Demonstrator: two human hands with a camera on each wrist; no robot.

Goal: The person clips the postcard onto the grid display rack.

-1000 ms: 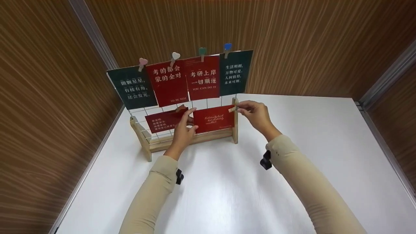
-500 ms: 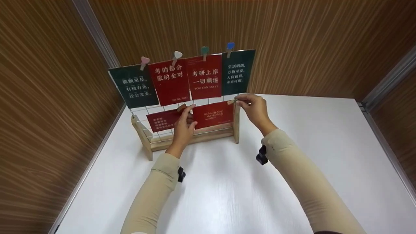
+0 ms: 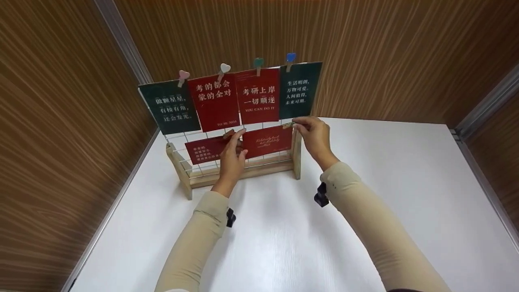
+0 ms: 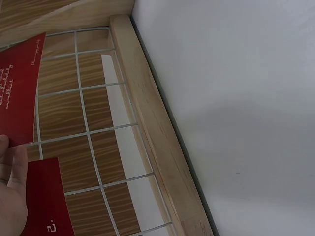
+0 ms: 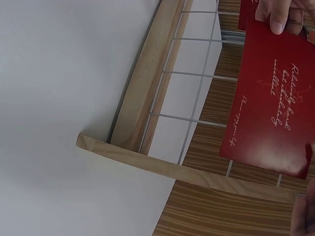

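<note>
My left hand (image 3: 232, 162) pinches the left edge of a red card (image 3: 265, 142) with cream handwriting, thumb on its front in the right wrist view. The card lies against the lower part of a white wire grid rack (image 4: 88, 130). At the card's top right corner, my right hand (image 3: 317, 136) pinches a small wooden clothespin (image 3: 288, 125), which overlaps the card's top edge. Left of it hangs a darker red card (image 3: 204, 151), partly behind my left hand, with a brown clothespin (image 3: 229, 134) at its top.
Along the rack's top, two green and two red cards (image 3: 259, 97) hang from heart-topped clothespins (image 3: 224, 69). Wooden feet (image 3: 297, 158) and a bottom rail (image 4: 147, 108) support the grid on a white table (image 3: 275, 235). Wood-grain panels (image 3: 365, 56) stand behind and to the left.
The handwritten red card has moved up a little against the grid, its right end most. My right hand has risen slightly with the clothespin. The head view has shifted a little.
</note>
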